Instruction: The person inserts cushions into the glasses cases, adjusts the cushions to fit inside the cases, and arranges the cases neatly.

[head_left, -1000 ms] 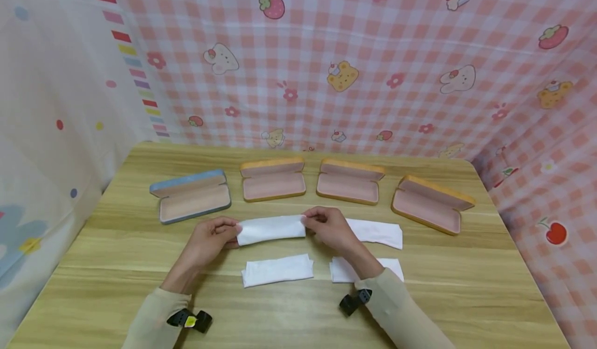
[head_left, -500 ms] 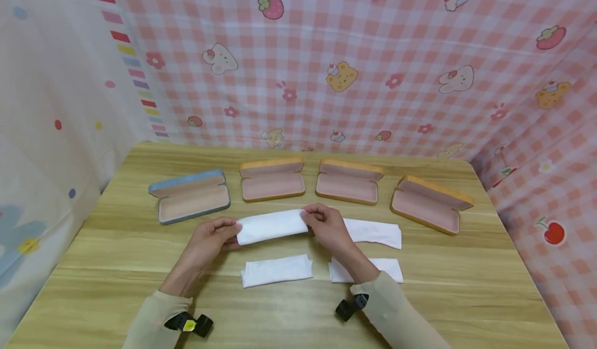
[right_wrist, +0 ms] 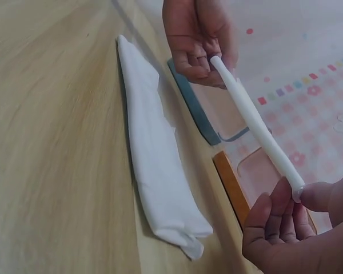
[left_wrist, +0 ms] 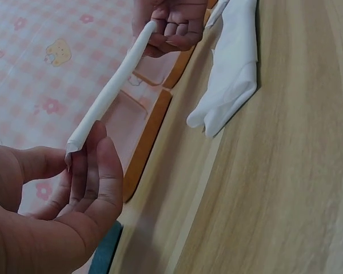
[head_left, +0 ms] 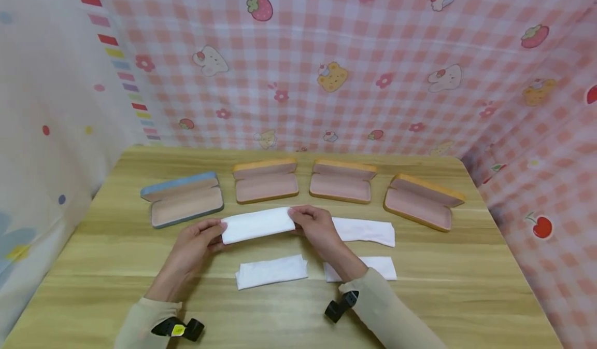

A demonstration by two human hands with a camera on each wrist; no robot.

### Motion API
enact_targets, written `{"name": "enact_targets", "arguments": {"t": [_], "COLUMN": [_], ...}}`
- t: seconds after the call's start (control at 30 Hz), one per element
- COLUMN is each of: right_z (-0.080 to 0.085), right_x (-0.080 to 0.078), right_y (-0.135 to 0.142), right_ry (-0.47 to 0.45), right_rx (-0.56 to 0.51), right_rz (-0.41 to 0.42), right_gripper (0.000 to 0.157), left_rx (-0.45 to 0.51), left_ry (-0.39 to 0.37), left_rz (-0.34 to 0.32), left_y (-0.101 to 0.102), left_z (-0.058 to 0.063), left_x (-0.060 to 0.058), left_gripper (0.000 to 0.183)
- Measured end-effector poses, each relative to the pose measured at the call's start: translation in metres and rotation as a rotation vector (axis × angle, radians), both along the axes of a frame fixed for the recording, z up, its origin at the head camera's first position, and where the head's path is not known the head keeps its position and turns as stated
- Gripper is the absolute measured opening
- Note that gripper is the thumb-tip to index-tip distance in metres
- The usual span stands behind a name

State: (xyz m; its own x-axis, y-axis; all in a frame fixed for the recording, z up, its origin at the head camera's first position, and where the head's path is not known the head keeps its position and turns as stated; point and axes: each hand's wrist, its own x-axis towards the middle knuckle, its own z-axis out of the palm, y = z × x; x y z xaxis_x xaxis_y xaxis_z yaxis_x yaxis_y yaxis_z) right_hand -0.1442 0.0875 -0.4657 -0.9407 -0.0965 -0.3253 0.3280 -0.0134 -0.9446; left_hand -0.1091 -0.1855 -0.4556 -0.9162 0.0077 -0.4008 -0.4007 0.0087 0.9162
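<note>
A folded white cloth (head_left: 258, 225) is stretched between my two hands, raised off the table. My left hand (head_left: 195, 244) pinches its left end between thumb and fingers. At the other end, my right hand (head_left: 320, 231) pinches the right edge the same way. Both wrist views show the cloth edge-on as a thin folded band (left_wrist: 111, 88). Below it lies a second folded white cloth (head_left: 272, 272). Two more folded cloths rest to the right, an upper one (head_left: 366, 231) and a lower one (head_left: 380, 267), each partly hidden by my right hand or arm.
Across the back stand several open glasses cases: a blue one (head_left: 186, 207) at left, then orange ones in the middle left (head_left: 267, 188), middle right (head_left: 340, 189) and far right (head_left: 417, 209). A pink checked curtain (head_left: 298, 79) hangs behind the wooden table (head_left: 443, 297).
The held cloth has risen slightly and its right end tilts up a little more. Both hands keep their pinch. The whole head view has shifted a little.
</note>
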Motion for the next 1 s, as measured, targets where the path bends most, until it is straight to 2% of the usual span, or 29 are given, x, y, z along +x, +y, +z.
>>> {"name": "enact_targets", "arguments": {"t": [0.13,0.33,0.63,0.83,1.0], "right_z": [0.001,0.000,-0.001,0.004,0.006], "right_x": [0.000,-0.001,-0.004,-0.007,-0.011], "right_y": [-0.006,-0.011,-0.017,-0.025,-0.033], "right_ry": [0.006,0.013,0.041,0.044,0.057], "right_rx": [-0.015,-0.028,-0.018,-0.012,0.009], "right_rz": [0.010,0.021,0.060,0.064,0.053], "right_gripper": [0.027,0.025,0.025,0.024,0.023], "left_rx": [-0.014,-0.016,0.014,0.036,0.044], "left_ry": [-0.017,0.006,0.017,0.040,0.048], "left_rz": [0.013,0.016,0.042,0.064,0.068], "left_y": [-0.007,-0.013,-0.019,-0.028,-0.035], "left_z": [0.001,0.001,0.003,0.004,0.005], "left_x": [0.002,0.002,0.001,-0.001,-0.003], "left_gripper": [0.039,0.040,0.032,0.019,0.018]}}
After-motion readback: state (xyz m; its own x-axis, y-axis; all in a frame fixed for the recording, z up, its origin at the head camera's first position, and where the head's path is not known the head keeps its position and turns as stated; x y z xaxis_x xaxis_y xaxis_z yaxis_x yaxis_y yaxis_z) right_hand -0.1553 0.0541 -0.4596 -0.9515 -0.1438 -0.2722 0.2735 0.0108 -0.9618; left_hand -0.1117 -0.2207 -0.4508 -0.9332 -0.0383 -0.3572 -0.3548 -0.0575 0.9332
